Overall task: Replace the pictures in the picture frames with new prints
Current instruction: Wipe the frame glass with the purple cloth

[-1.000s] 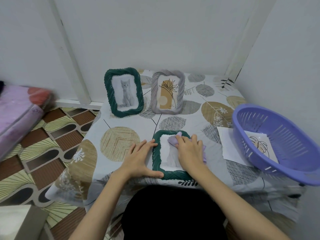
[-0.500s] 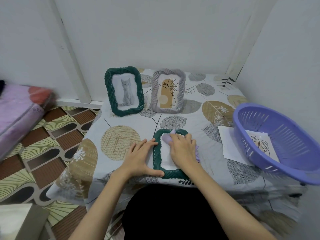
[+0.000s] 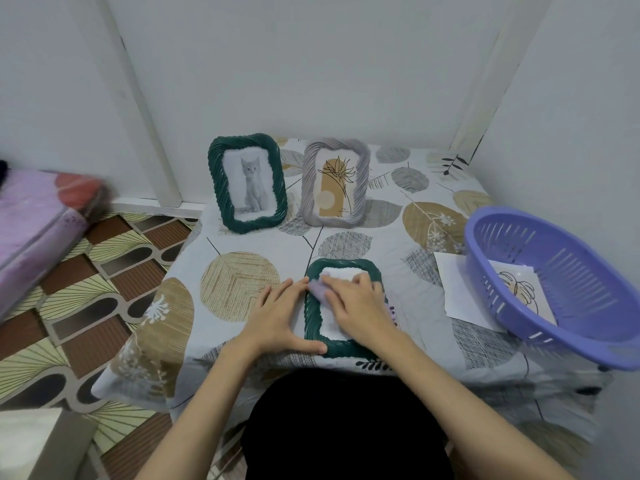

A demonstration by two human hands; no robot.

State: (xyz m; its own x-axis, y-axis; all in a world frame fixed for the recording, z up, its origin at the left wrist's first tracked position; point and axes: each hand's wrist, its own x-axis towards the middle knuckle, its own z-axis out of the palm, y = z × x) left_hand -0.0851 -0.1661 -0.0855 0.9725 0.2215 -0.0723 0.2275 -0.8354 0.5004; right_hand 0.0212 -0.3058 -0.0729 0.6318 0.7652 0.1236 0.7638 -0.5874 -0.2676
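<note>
A dark green picture frame [image 3: 346, 349] lies flat near the table's front edge, its glass pale. My right hand [image 3: 358, 306] presses a lilac cloth [image 3: 318, 289] onto the glass with its fingers fairly flat over it. My left hand [image 3: 280, 317] rests flat on the tablecloth against the frame's left side, thumb along its lower edge. Two frames stand upright at the back: a green frame with a cat photo [image 3: 247, 183] and a grey frame with a plant print [image 3: 334, 181].
A purple plastic basket [image 3: 557, 282] sits at the right edge with a leaf print [image 3: 519, 287] inside it. A white sheet [image 3: 457, 285] lies partly under the basket. Walls close off the back and right. A pink mattress [image 3: 38, 216] lies on the patterned floor at left.
My right hand has slid the cloth from the glass's upper middle toward its upper left corner. The left hand has stayed against the frame.
</note>
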